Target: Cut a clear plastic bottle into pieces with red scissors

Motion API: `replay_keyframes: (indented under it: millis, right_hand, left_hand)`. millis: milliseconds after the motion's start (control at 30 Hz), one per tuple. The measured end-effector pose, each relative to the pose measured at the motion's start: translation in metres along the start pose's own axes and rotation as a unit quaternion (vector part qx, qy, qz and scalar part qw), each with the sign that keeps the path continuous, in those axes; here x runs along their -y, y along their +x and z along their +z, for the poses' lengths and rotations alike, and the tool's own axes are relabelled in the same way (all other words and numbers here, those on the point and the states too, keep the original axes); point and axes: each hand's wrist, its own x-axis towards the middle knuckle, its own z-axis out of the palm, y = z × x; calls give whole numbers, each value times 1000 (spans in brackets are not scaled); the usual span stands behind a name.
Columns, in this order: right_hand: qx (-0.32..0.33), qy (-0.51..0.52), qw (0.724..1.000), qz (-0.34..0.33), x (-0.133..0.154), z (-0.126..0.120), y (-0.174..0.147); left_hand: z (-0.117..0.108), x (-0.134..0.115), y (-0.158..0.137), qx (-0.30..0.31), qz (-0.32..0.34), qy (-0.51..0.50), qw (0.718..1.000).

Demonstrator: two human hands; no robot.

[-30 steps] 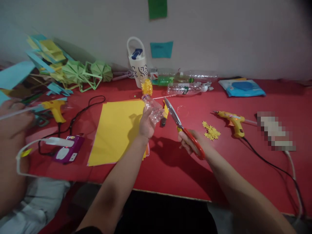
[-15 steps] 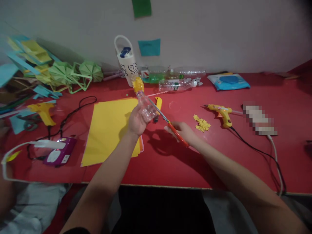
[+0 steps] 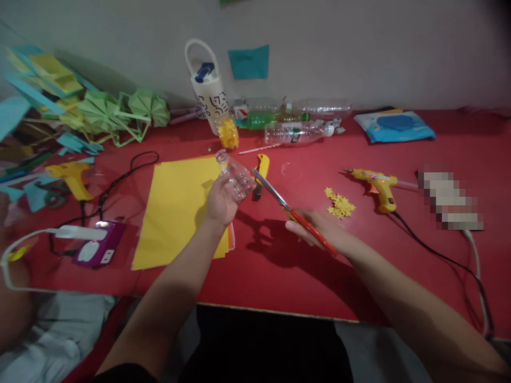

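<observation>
My left hand point(image 3: 222, 201) is closed around a clear plastic bottle piece point(image 3: 240, 183), its neck tilted up and to the left, above the yellow paper stack point(image 3: 181, 213). In my right hand point(image 3: 313, 226) is a pair of scissors point(image 3: 285, 205) with red handles; the blades look closed and point at the bottle piece without touching it. A yellow utility knife point(image 3: 262, 169) lies on the table just beyond the blade tips. Behind the bottle neck stands a clear container with yellow pieces point(image 3: 228, 134).
Small yellow stars point(image 3: 339, 204) lie right of my right hand, near a corded yellow glue gun point(image 3: 375, 186). Clear bottles point(image 3: 297, 133), a white tumbler point(image 3: 208, 96) and a wipes pack point(image 3: 395, 126) line the back. A purple power strip point(image 3: 99, 244) sits left, beside another person.
My right hand has drawn the scissors back to the right, away from the bottle piece. The bottle piece has tipped slightly in my left hand. The view has shifted a little.
</observation>
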Motion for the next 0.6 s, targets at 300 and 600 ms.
replay_keyframes:
  millis: [300,600]
  right_hand:
    - [103,-42,993,26,-2,-8,-6]
    - [90,-10,996,-4,3,6,-7]
  left_hand:
    - [2,-5,-1,-15,11,-22,1000]
    - [0,-1,0,-11,33,-36,999]
